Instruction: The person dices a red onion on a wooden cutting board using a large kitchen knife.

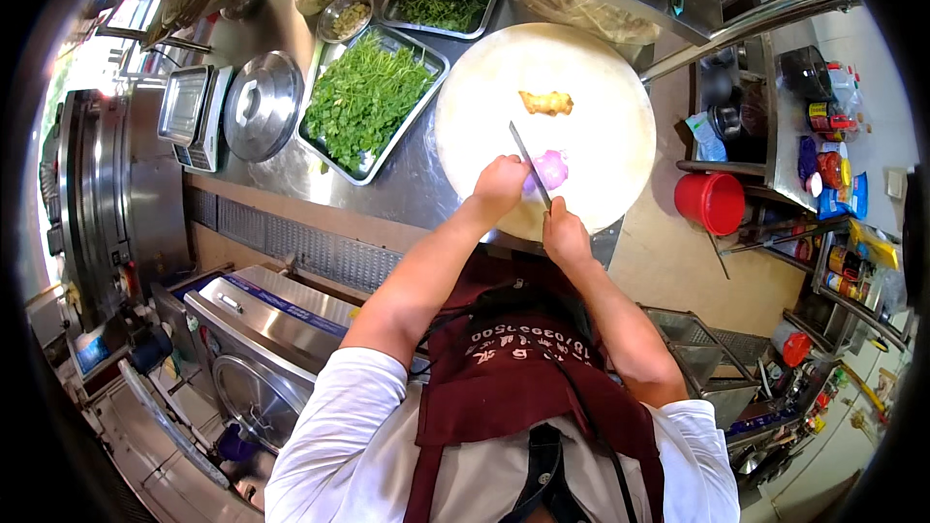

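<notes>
A red onion (553, 168) lies on a round, pale chopping board (610, 123), brightly overexposed. My right hand (567, 234) grips the handle of a kitchen knife (524, 147), which hides most of that handle. The blade slants away to the upper left, across the onion's left side. At the left of the blade, my left hand (503, 180) has its fingers against the onion; how deep the blade sits in it cannot be seen. Farther up the board rests a piece of ginger root (546, 102), apart from both hands.
Left of the board stands a metal tray of leafy green herbs (370, 94). Behind it are another tray of dark greens (443, 0) and a small metal bowl (346, 17). A round metal lid (263, 106) and a scale (195, 116) sit farther left. A red bucket (709, 203) stands at right.
</notes>
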Demonstrator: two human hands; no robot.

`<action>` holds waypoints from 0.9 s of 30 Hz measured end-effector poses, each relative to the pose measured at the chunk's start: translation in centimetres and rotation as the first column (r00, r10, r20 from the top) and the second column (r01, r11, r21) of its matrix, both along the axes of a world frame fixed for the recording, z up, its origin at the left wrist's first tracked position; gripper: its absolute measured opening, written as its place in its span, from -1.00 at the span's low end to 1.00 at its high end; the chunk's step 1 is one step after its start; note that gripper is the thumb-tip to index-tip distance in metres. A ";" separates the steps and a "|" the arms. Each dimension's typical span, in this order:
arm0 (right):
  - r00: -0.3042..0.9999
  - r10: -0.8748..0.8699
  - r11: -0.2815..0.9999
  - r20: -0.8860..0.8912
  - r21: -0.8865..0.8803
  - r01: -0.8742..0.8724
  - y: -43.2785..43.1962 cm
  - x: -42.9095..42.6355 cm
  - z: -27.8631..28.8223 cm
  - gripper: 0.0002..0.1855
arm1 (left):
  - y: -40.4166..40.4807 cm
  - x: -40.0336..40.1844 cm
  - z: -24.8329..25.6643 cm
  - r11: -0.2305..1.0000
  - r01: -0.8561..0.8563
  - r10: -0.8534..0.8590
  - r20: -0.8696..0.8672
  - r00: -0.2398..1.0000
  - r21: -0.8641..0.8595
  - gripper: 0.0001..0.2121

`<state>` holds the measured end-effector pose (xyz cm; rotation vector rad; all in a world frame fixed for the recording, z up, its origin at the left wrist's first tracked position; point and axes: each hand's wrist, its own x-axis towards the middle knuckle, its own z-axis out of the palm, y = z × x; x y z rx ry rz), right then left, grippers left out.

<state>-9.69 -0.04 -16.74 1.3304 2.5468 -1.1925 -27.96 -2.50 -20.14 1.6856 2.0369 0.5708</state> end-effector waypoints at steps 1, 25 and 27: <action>1.000 -0.003 1.000 0.026 -0.016 0.004 -0.1 -0.1 0.9 -0.82 | -0.2 0.0 -0.2 1.000 -0.006 0.006 0.001 1.000 0.002 -0.89; 0.997 0.015 1.000 0.073 -0.009 -0.015 1.0 -1.8 -0.6 -0.81 | -0.1 -0.1 -0.2 0.999 -0.021 0.021 0.003 1.000 -0.041 -0.87; 0.997 0.034 0.999 0.064 -0.024 -0.033 1.0 -1.7 0.5 -0.81 | -0.3 -0.1 0.1 0.996 -0.048 0.052 0.052 0.997 -0.080 -0.87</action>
